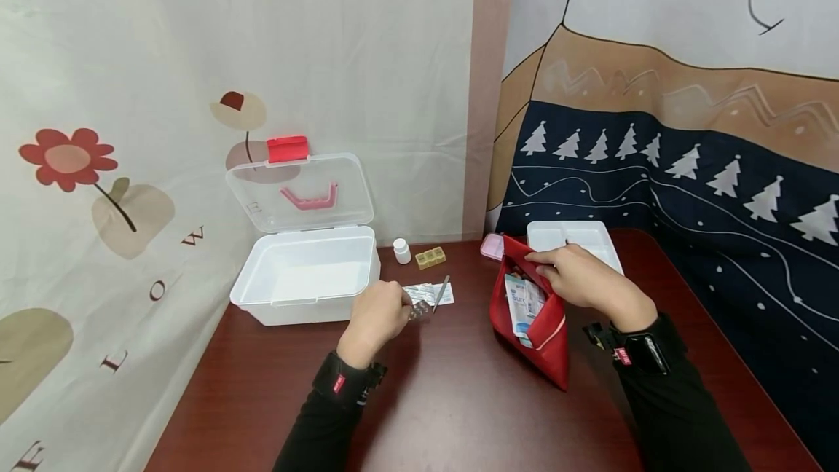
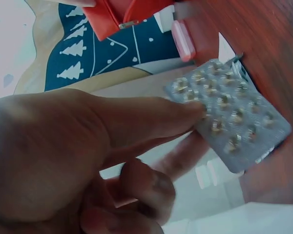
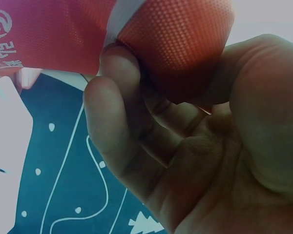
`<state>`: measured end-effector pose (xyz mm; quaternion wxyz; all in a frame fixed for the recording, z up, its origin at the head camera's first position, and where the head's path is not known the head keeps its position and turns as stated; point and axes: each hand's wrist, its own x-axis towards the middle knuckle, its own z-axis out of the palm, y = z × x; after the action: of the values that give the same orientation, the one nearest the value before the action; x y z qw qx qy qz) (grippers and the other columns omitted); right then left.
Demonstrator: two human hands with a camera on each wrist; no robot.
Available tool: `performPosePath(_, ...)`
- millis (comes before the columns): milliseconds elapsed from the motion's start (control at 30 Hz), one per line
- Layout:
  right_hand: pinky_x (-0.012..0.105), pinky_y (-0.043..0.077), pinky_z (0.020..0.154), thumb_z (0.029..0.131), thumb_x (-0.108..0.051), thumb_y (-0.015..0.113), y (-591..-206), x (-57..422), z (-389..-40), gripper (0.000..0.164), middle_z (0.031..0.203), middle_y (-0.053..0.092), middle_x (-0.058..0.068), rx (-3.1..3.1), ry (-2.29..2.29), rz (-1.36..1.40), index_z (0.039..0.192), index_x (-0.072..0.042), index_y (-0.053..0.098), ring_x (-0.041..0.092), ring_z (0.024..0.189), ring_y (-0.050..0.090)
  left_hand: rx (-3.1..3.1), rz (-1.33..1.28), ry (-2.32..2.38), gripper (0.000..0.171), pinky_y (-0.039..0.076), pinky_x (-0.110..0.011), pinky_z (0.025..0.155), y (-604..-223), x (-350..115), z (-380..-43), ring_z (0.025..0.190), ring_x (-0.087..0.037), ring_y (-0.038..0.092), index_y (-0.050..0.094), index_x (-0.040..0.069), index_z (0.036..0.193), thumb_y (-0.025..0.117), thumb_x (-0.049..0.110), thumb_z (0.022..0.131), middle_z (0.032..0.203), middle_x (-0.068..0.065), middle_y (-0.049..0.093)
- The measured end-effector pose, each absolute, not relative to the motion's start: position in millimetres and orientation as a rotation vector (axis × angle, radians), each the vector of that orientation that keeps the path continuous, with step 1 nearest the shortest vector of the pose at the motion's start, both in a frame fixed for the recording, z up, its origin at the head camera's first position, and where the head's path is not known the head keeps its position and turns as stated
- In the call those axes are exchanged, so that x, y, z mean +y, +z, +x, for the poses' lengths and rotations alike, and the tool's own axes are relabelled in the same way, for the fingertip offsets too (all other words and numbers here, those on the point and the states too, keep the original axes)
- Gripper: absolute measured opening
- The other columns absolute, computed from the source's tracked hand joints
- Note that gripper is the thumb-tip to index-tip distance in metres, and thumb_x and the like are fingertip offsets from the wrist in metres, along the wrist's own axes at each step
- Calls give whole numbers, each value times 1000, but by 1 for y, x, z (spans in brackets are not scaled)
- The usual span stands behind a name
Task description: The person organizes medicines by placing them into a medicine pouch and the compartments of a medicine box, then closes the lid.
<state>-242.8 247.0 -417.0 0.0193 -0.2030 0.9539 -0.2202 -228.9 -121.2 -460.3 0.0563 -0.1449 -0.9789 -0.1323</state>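
Note:
Between thumb and fingers, my left hand (image 1: 378, 315) pinches a blister pack of pills (image 2: 229, 109), silvery with several rounded bubbles. In the head view it is over the table just right of the white box. My right hand (image 1: 586, 279) grips the upper edge of a red zippered pouch (image 1: 550, 366), its fabric folded between thumb and fingers in the right wrist view. The pouch gapes open and tilts, showing white and blue packets (image 1: 522, 304) inside. Near the left hand lie a printed paper packet (image 1: 422, 293) and metal tweezers (image 1: 442, 293).
A white plastic box (image 1: 308, 312) with its clear lid raised stands at the left. Behind the hands are a white bottle (image 1: 402, 250) and a yellow pill organizer (image 1: 430, 258). A pink case (image 1: 491, 246) and a white tray (image 1: 603, 242) sit behind the pouch.

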Motion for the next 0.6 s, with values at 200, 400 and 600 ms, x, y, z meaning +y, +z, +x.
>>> performPosePath(200, 45, 59, 87, 105, -5, 66, -414, 247, -241, 35, 125, 79, 23, 2962, -686, -646, 139, -2, 75, 21, 90, 67, -2860, -495, -490, 11, 57, -43, 59, -467, -119, -233, 78, -26, 77, 90, 21, 91, 82, 15, 89, 88, -2, 84)
performPosePath(400, 42, 61, 84, 105, -6, 67, -413, 247, -241, 35, 125, 79, 24, 2954, -688, -642, 140, -1, 74, 21, 90, 67, -2850, -452, -642, 11, 52, -39, 61, -465, -116, -235, 80, -20, 74, 89, 22, 92, 78, 19, 92, 89, 1, 82)
performPosePath(600, 35, 60, 78, 105, -4, 67, -414, 246, -242, 36, 126, 78, 25, 2944, -699, -645, 140, -1, 74, 20, 87, 67, -2878, -358, -770, 13, 44, -33, 60, -456, -109, -233, 73, -14, 63, 88, 19, 97, 75, 21, 94, 91, 0, 83)
